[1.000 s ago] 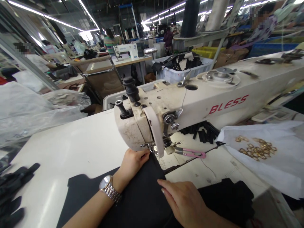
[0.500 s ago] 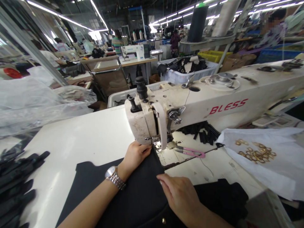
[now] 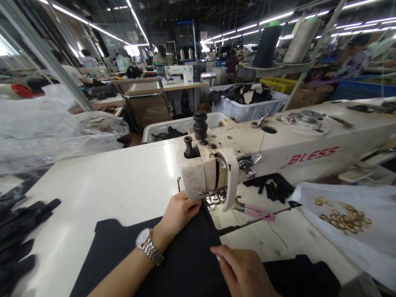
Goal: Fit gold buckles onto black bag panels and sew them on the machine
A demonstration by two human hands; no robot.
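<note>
A flat black panel (image 3: pixel 186 251), perhaps leather or fabric, lies on the white table under the head of the sewing machine (image 3: pixel 198 173). My left hand (image 3: pixel 177 212), with a watch (image 3: pixel 149 245) on its wrist, has bent fingers closed on the panel's far end beside the presser foot. The machine head partly hides those fingertips. Nearer to me, my right hand (image 3: pixel 243 268) pinches the panel's right edge between thumb and forefinger. Pink-handled thread snips (image 3: pixel 258 212) lie on the machine bed to the right of the needle area.
Gold rings (image 3: pixel 348 218) rest on a white sheet (image 3: pixel 312 194) at the right. Black strips (image 3: pixel 275 187) lie behind the snips, and dark pieces (image 3: pixel 301 272) beside my right hand. More black pieces (image 3: pixel 18 231) are stacked at left. A white bin (image 3: pixel 151 131) stands beyond the table.
The view has tilted up, so the machine, rings and snips sit lower and further right. Both hands keep about the same places on the panel, which shows little movement.
</note>
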